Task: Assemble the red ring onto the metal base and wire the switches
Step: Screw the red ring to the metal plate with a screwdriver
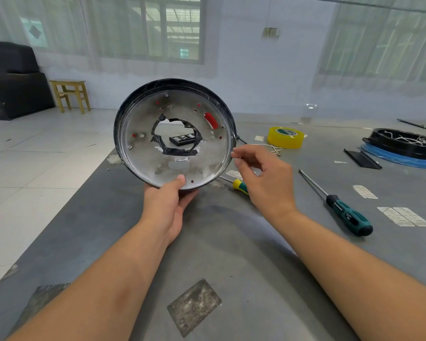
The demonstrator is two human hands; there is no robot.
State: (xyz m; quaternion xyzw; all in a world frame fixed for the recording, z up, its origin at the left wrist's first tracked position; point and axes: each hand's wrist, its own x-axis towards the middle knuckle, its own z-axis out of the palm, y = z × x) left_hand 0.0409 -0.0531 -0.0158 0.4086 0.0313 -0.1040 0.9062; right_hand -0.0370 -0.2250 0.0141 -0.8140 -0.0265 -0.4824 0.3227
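My left hand (166, 203) grips the lower rim of the round metal base (143, 158) and holds it upright above the grey table, its hollow side facing me. The base has a black rim and a ragged middle hole edged with black tape. Red shows through a slot (211, 120) and several small holes, so the red ring seems to sit behind the plate. My right hand (263, 178) is at the base's right edge, with its fingertips touching or pinching the rim.
On the table (231, 242) lie a green-handled screwdriver (347, 212), a yellow-handled one (240, 185) partly behind my right hand, a yellow tape roll (285, 137), white wires (272, 148), a black box (182, 139) seen through the hole, and a black tray of parts (403, 143) on a blue ring.
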